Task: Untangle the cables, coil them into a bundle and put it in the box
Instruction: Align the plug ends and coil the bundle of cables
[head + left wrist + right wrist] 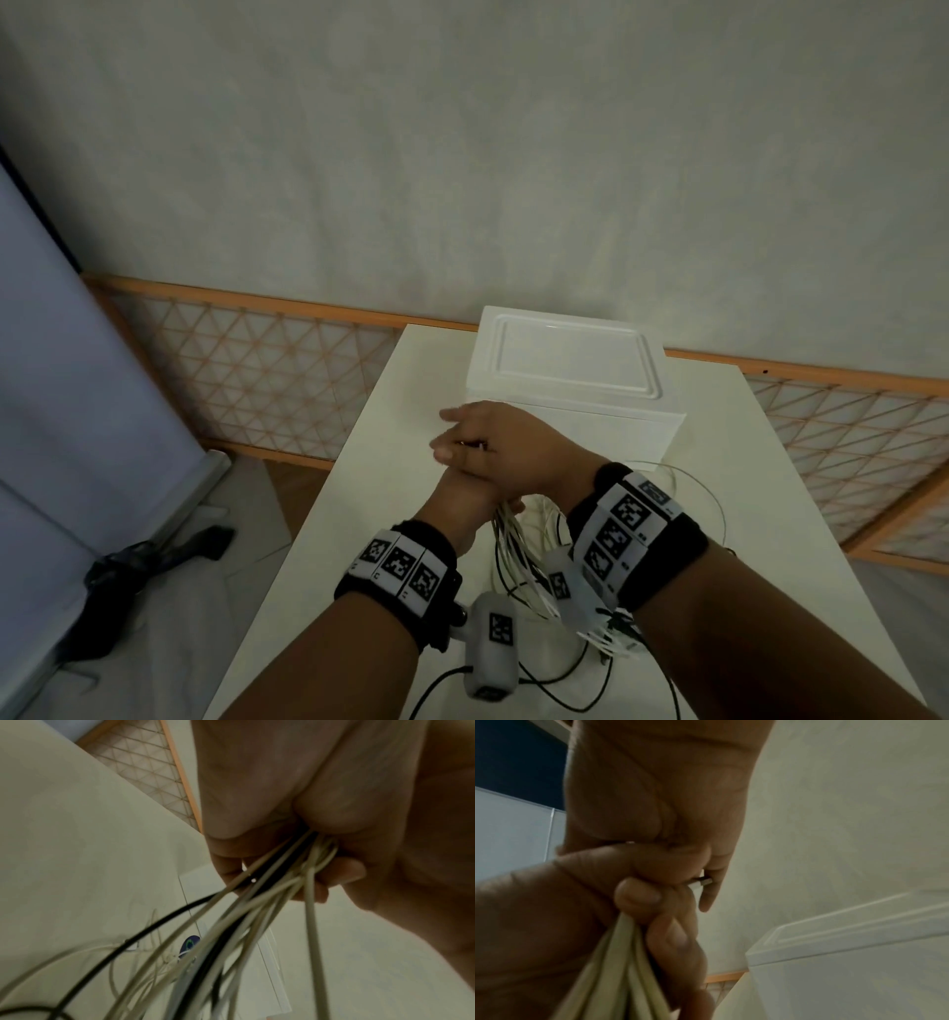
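The cables [518,560] hang as a loose bunch of thin white strands with a few black ones mixed in, their long axis running from the clasped hands at the centre of the head view down and to the right toward the lower middle of the frame, where the ends splay out over the white table [359,514]. In the left wrist view the strands fan out from the fist toward the lower left, pale and cream-coloured, with black lines crossing among them. The left hand [462,493] is curled tight around the top of the bunch. The right hand [503,442] lies over the left, the two pressed together, and the right wrist view shows its fingers [706,894] beside a small silvery connector tip [703,882] at the top of the left fist; whether it pinches that tip I cannot tell. The white box [565,390] stands just beyond the hands, in the upper middle of the table, its lid on.
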Demonstrator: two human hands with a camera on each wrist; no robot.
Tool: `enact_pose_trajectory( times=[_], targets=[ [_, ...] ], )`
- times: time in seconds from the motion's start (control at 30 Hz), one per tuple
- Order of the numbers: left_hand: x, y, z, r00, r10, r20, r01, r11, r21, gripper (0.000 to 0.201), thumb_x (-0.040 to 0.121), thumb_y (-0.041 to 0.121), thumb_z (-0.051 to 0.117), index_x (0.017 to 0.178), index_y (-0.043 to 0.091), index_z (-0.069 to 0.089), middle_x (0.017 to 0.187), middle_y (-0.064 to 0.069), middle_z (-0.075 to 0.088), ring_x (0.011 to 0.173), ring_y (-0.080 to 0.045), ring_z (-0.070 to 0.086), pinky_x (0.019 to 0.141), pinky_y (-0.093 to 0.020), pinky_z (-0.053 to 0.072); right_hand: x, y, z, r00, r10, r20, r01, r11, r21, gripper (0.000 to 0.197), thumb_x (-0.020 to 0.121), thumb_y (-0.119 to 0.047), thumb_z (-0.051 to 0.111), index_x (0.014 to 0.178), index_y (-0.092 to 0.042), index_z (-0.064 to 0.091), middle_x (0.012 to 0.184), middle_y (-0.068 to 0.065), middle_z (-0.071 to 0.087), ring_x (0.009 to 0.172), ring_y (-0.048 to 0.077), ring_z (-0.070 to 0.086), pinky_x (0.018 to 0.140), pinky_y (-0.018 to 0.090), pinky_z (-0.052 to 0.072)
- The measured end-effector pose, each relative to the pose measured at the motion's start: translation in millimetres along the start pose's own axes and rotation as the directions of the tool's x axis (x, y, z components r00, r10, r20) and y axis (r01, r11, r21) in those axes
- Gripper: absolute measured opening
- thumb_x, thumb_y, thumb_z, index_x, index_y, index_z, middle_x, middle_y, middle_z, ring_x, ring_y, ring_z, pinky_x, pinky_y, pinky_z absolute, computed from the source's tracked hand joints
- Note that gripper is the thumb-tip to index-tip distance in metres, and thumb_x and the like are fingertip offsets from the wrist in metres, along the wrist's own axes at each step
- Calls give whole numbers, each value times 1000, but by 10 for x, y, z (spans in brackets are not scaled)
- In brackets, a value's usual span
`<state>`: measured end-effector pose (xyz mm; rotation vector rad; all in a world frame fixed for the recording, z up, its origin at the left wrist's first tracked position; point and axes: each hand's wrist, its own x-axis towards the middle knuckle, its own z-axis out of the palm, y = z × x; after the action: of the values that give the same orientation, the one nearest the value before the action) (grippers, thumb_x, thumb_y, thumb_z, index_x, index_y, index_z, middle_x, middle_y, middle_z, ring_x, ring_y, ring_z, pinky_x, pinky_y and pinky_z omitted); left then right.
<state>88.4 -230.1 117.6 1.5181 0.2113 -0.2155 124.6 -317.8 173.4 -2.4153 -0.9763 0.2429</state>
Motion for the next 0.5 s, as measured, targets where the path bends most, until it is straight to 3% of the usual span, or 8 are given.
enact_pose_trajectory(
  times=[0.07, 0.2, 0.3, 0.43, 0.5],
  targets=[
    [18, -9, -44, 999, -21, 32, 21, 1000, 4, 16, 89, 0, 50, 102, -4, 59, 66, -12, 61, 51, -19, 58, 61, -35, 49, -9, 14, 15, 999, -39, -29, 40, 999, 28, 32, 85, -41, 57, 105, -21, 72, 123, -2, 63, 116, 3, 50, 94, 18, 33],
    [-51, -5, -39, 995, -5, 100, 13, 997, -77, 35, 68, 8, 57, 101, -4, 61, 74, -12, 62, 53, -16, 58, 54, -29, 49, -9, 59, 73, 990, -71, -122, 88, 986, 140, 27, 81, -32, 61, 102, -20, 73, 99, -3, 71, 91, 3, 61, 85, 23, 47],
    [-64, -24, -8, 995, 13, 103, 1, 991, -136, 29, 78, 5, 54, 105, -2, 59, 75, -10, 60, 51, -15, 56, 52, -28, 48, -37, 71, 100, 989, -21, -145, 50, 979, 196, 29, 85, -20, 63, 114, -24, 68, 101, -3, 71, 92, 2, 60, 87, 20, 46],
    [-42, -60, 0, 996, -1, 93, 10, 995, -99, 19, 88, 1, 47, 99, 3, 62, 72, -9, 60, 52, -15, 54, 55, -29, 47, -15, 100, 153, 985, 50, -165, -23, 987, 161, 18, 87, -28, 59, 93, -18, 73, 94, -3, 71, 88, 8, 62, 82, 28, 49],
    [-33, -54, 7, 995, 5, 104, 4, 996, -90, 21, 88, 7, 47, 101, 2, 63, 78, -14, 62, 60, -19, 55, 61, -32, 46, -22, 94, 162, 981, 54, -187, -34, 994, 108, 31, 91, -41, 50, 74, -20, 66, 77, -4, 65, 74, 10, 58, 72, 29, 45]
  ],
)
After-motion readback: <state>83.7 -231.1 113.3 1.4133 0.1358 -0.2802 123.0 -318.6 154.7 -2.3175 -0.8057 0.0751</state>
